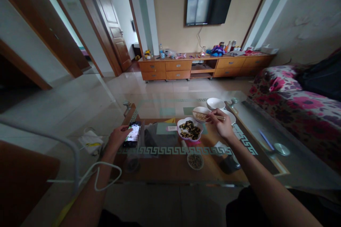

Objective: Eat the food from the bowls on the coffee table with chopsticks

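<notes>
A white bowl (189, 129) holds dark beans; the sofa (290, 103) is pink-flowered, the glass table (255, 145) key-patterned.

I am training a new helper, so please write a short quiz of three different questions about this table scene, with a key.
1. True or false: the right hand holds chopsticks.
2. What does the left hand touch? A) phone B) bowl C) cup
3. Fill in: the chopstick tips are over the bowl of ____ food, beyond the dish of dark food.

Key: 1 true. 2 A, the phone. 3 pale.
</notes>
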Demonstrator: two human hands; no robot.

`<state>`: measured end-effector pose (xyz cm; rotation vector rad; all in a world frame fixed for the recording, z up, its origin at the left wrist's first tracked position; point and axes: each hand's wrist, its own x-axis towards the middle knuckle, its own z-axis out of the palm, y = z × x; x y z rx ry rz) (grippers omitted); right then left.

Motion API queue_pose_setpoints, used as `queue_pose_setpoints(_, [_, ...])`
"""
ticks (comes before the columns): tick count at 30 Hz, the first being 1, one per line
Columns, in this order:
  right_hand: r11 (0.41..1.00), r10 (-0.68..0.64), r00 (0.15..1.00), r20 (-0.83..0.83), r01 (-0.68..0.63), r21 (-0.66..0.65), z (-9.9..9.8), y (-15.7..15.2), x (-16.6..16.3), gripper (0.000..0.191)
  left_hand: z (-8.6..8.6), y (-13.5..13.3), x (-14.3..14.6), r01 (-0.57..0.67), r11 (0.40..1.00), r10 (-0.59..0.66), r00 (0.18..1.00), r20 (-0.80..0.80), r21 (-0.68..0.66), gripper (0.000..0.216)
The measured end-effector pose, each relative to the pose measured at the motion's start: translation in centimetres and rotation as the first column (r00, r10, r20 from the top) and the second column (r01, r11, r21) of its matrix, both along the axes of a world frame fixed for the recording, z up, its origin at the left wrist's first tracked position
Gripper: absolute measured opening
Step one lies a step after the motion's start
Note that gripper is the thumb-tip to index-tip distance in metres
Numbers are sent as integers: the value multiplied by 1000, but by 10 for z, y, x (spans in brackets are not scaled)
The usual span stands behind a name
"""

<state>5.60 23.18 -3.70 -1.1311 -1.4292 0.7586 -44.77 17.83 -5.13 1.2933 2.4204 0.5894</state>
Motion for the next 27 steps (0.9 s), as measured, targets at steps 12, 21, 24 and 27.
queue_pose_setpoints(12, [1000,13,1000,-24,-13,-2,9,-4,-5,49,-1,1,2,-24,1000,24,1000,5,-15,45])
queue_pose_setpoints(21, [998,65,998,-26,-65,-3,8,-4,-4,48,6,-2,6,-31,999,31,999,11,-27,46])
queue_pose_setpoints(24, [980,196,980,17,-196,-29,9,-7,-7,48,10,-2,8,-11,999,12,1000,22,-41,50])
queue_pose_setpoints(27, [931,352,936,16,-349,-106,12,-11,-10,48,14,-2,9,10,999,-8,999,38,-52,52])
